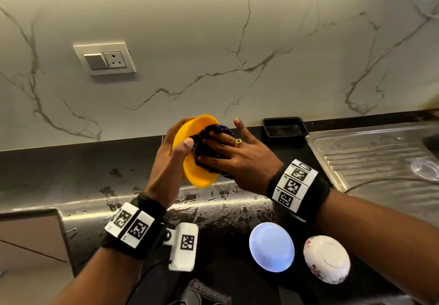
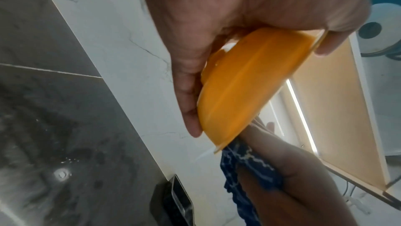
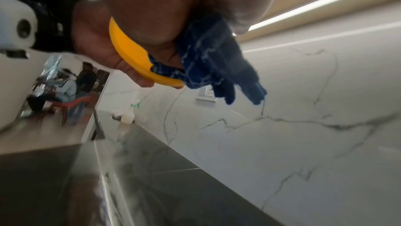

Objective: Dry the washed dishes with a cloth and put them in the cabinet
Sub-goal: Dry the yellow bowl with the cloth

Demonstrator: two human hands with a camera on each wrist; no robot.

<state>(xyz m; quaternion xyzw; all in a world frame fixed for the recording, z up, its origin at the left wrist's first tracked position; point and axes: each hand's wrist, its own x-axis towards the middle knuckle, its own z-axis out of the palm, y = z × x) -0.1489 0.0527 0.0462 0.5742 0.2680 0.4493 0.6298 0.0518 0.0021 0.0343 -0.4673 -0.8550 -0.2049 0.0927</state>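
Yellow bowl [image 1: 190, 157] is held up in the air over the dark bench [image 1: 71, 176], tipped on its side w/ the opening facing the right hand [image 1: 240, 159]. Left hand [image 1: 166, 162] grips it: thumb hooked over the near rim, fingers [image 2: 186, 96] curled round the back wall, fairly wide span. Right hand presses a dark blue cloth [image 1: 209, 145] into the bowl's inside, fingers spread and mostly straight on the cloth; loose cloth ends hang out past the bowl's rim in the right wrist view. Below the bowl, nearer the person, sit a pale blue plate [image 1: 272, 246] and, just beside it, an upturned white floral bowl [image 1: 326, 258], apart from each other. Right of the bowl: black tray [image 1: 285, 130] against the marble wall [image 1: 213, 43], then the steel drainboard [image 1: 380, 162]. Bench under the bowl is wet in patches, w/ open room to its left.
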